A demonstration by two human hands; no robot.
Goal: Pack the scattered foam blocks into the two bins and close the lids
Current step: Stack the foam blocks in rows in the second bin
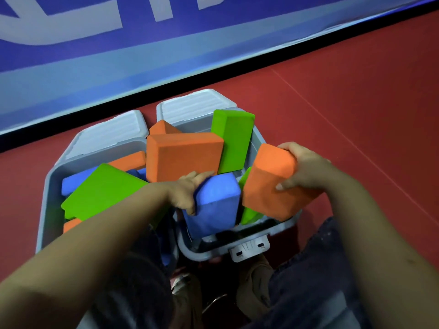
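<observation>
I've got my left hand (187,191) clamped on the blue block (213,205) standing upright in the right bin (237,248), while my right hand (299,167) grips the orange block (268,184) tilted over that bin's right rim.

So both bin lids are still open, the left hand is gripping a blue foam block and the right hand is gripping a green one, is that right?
Not quite. In the head view the right hand grips an orange foam block, not green. The rest holds: left hand on the blue foam block, both lids open.
</observation>
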